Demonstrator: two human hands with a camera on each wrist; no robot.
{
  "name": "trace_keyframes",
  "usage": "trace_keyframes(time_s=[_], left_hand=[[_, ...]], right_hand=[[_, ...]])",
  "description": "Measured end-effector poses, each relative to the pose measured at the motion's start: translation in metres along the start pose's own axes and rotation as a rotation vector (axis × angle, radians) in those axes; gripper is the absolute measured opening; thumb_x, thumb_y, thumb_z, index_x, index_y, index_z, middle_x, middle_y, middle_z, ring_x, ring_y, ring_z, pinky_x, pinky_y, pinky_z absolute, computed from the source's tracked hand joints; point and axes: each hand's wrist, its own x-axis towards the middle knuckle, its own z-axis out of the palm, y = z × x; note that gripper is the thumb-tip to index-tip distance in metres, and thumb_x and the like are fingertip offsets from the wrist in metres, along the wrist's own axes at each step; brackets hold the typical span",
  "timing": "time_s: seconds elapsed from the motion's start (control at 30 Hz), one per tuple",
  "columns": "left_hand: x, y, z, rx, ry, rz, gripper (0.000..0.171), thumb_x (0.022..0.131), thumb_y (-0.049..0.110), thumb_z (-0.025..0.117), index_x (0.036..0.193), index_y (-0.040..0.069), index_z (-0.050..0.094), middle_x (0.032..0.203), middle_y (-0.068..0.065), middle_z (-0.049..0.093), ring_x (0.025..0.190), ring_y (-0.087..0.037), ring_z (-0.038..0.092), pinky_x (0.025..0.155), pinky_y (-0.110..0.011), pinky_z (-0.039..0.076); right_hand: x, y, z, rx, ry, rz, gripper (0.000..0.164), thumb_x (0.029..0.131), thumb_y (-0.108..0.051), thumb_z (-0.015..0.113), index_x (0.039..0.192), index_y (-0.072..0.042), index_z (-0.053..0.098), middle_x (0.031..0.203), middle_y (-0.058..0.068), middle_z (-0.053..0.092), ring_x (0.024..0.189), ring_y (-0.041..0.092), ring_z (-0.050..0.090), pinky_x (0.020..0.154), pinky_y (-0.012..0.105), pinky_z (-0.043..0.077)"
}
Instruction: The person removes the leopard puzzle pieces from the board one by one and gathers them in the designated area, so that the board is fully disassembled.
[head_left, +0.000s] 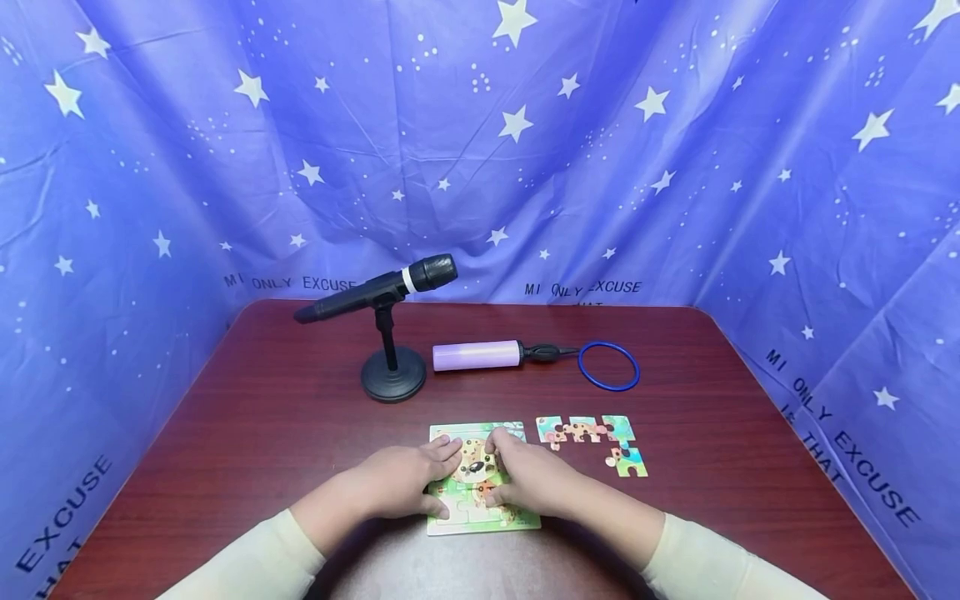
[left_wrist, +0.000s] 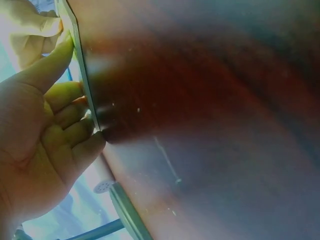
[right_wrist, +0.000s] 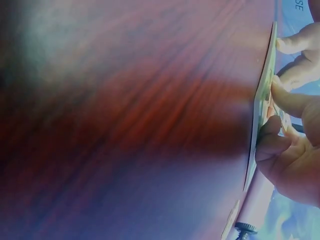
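A jigsaw puzzle board with a spotted cartoon animal face lies flat near the front of the table. Spread over its left side, my left hand touches the pieces with fairly straight fingers, the thumb near the lower left. On the right side my right hand rests with thumb and forefinger on the puzzle, and its outer fingers bend at the board's edge in the right wrist view. No lifted piece shows in either hand. Several joined or touching loose puzzle pieces lie to the right of the board.
A black microphone sits tilted on a round-based stand at the back left. Behind the board lies a purple hand pump, its nozzle pointing at a blue ring. A starry blue curtain surrounds the dark red table.
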Motion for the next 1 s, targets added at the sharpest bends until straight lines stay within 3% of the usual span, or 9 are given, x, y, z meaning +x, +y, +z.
trace_keyframes(time_s=[0.13,0.23,0.37,0.43,0.67,1.0], left_hand=[[0.0,0.0,-0.001,0.004,-0.011,0.002,0.076,0.084,0.053,0.068,0.147,0.015,0.047,0.158,-0.001,0.035,0.146,-0.021,0.033,0.111,-0.04,0.039],[0.0,0.001,-0.002,0.0,-0.014,-0.005,0.077,0.084,0.053,0.068,0.147,0.015,0.047,0.159,-0.001,0.034,0.146,-0.021,0.032,0.111,-0.04,0.039],[0.0,0.001,-0.003,-0.005,-0.017,-0.008,0.077,0.084,0.052,0.069,0.147,0.015,0.046,0.159,-0.001,0.034,0.146,-0.021,0.032,0.112,-0.04,0.039],[-0.001,0.001,-0.003,-0.008,-0.019,-0.01,0.077,0.084,0.052,0.069,0.147,0.014,0.046,0.159,-0.001,0.034,0.146,-0.021,0.032,0.112,-0.04,0.038],[-0.001,0.002,-0.004,-0.005,-0.027,-0.014,0.077,0.085,0.052,0.068,0.148,0.014,0.046,0.159,0.0,0.033,0.147,-0.021,0.031,0.112,-0.04,0.039],[-0.001,0.003,-0.004,0.001,-0.036,-0.008,0.078,0.085,0.053,0.067,0.148,0.014,0.045,0.16,-0.001,0.032,0.147,-0.021,0.03,0.113,-0.04,0.038]], right_hand=[[0.001,0.004,-0.001,0.059,0.07,-0.046,0.028,0.088,-0.032,0.072,0.104,-0.02,0.052,0.08,-0.012,0.055,0.063,0.002,0.048,0.058,0.022,0.043],[0.002,0.008,-0.006,0.2,0.093,-0.059,0.011,0.094,-0.025,0.065,0.096,-0.021,0.056,0.078,-0.008,0.061,0.062,0.004,0.055,0.058,0.024,0.049],[-0.001,0.02,-0.024,0.429,0.07,-0.038,0.006,0.097,-0.021,0.062,0.094,-0.019,0.058,0.078,0.006,0.066,0.064,0.017,0.064,0.055,0.028,0.053],[-0.004,0.029,-0.036,0.477,0.072,-0.009,0.005,0.097,-0.021,0.063,0.095,-0.018,0.059,0.079,0.008,0.066,0.065,0.02,0.065,0.055,0.031,0.054],[-0.026,0.069,-0.075,0.49,0.046,0.096,0.008,0.097,-0.017,0.062,0.094,-0.011,0.058,0.077,0.012,0.067,0.063,0.029,0.066,0.052,0.043,0.055],[-0.048,0.114,-0.078,0.438,-0.053,0.19,0.006,0.095,-0.004,0.058,0.09,-0.001,0.058,0.074,0.011,0.063,0.059,0.024,0.064,0.051,0.034,0.053]])
